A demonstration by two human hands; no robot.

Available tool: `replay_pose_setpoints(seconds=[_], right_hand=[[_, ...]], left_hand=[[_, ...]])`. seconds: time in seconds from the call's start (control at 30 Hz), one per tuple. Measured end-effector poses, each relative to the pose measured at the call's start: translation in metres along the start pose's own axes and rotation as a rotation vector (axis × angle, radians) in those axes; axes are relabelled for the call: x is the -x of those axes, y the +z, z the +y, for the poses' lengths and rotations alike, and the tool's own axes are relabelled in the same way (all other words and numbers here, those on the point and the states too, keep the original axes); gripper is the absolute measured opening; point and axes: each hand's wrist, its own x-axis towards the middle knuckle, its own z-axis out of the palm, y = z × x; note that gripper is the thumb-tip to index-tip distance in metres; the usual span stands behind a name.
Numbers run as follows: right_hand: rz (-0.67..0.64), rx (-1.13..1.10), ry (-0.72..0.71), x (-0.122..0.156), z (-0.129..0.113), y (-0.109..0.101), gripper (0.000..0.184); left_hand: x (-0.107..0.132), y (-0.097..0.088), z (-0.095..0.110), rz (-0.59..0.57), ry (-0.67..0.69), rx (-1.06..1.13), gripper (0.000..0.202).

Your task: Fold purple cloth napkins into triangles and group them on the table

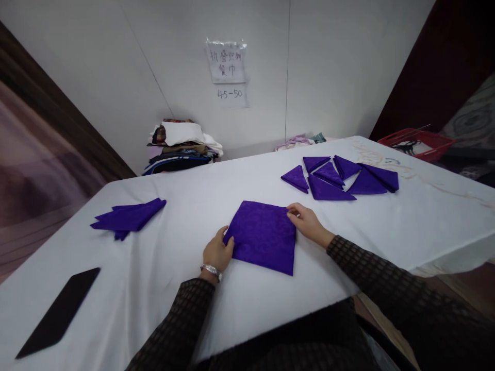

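Observation:
A purple napkin (pixel 263 234), folded to a rough square, lies on the white tablecloth (pixel 174 304) in front of me. My left hand (pixel 218 250), with a silver bracelet at the wrist, pinches its left edge between thumb and fingers. At its upper right corner, my right hand (pixel 305 221) has the fabric between thumb and fingertips. Farther right lie several purple napkins folded into triangles (pixel 328 189). Over on the left is a loose pile of purple napkins (pixel 133 216) with uneven corners.
A dark flat panel (pixel 60 314) rests at the front left. Behind the table stands a stack of folded clothes (pixel 183 147). Paper signs (pixel 227 64) hang on the wall. A red basket (pixel 421 147) is at the far right, and a lilac cloth (pixel 296 142) lies by the back edge.

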Motion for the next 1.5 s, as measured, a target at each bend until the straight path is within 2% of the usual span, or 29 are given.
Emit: replay_pose_setpoints(seconds=[0.1, 0.2, 0.3, 0.57, 0.73, 0.83, 0.93, 1.1, 1.23, 1.5], right_hand=[[-0.130, 0.249, -0.161, -0.005, 0.001, 0.010, 0.038], [-0.277, 0.491, -0.137, -0.004, 0.015, 0.019, 0.058], [-0.322, 0.583, -0.100, 0.000, 0.028, 0.024, 0.065], [-0.319, 0.598, -0.109, 0.001, 0.031, 0.026, 0.066], [-0.338, 0.568, -0.079, -0.001, 0.027, 0.022, 0.065], [-0.312, 0.551, -0.104, -0.004, 0.016, 0.020, 0.066], [-0.315, 0.534, -0.175, -0.009, -0.001, 0.025, 0.068], [-0.448, 0.553, -0.243, -0.019, -0.019, 0.046, 0.071], [-0.532, 0.608, -0.229, -0.026, -0.015, 0.060, 0.075], [-0.515, 0.616, -0.217, -0.028, -0.002, 0.064, 0.077]], left_hand=[[-0.001, 0.001, -0.002, 0.005, 0.020, -0.023, 0.049], [-0.002, 0.002, -0.004, 0.030, 0.046, -0.027, 0.048], [-0.003, 0.002, -0.006, 0.048, 0.053, -0.039, 0.044], [0.001, 0.000, -0.001, 0.135, 0.192, -0.084, 0.036], [0.000, 0.002, -0.001, 0.094, 0.105, 0.035, 0.036], [-0.001, 0.003, -0.003, 0.091, 0.082, 0.082, 0.036], [-0.001, 0.005, -0.005, 0.119, 0.119, 0.125, 0.038], [-0.002, 0.009, -0.009, 0.144, 0.132, 0.141, 0.040], [-0.003, 0.011, -0.010, 0.157, 0.136, 0.120, 0.041], [-0.005, 0.012, -0.011, 0.117, 0.125, 0.068, 0.041]])
